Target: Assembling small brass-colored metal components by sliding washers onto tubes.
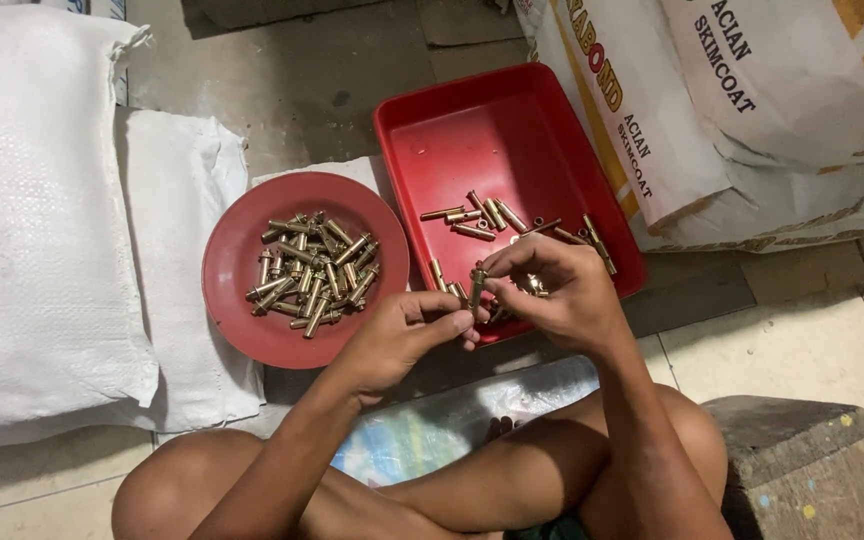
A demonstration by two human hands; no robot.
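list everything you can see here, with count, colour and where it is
round plate: one, red, on the floor left of centre
brass pieces on the plate: a heap too dense to count, brass
rectangular tray: one, red, right of the plate
brass pieces in the tray: about a dozen loose, brass, at its near end
white sacks: two, stacked at left
printed sacks: at least two, white, top right
block: one, grey, bottom right
plastic sheet: one, shiny, under the legs
left hand: fingers pinched, what they hold hidden
right hand: holds one brass piece upright
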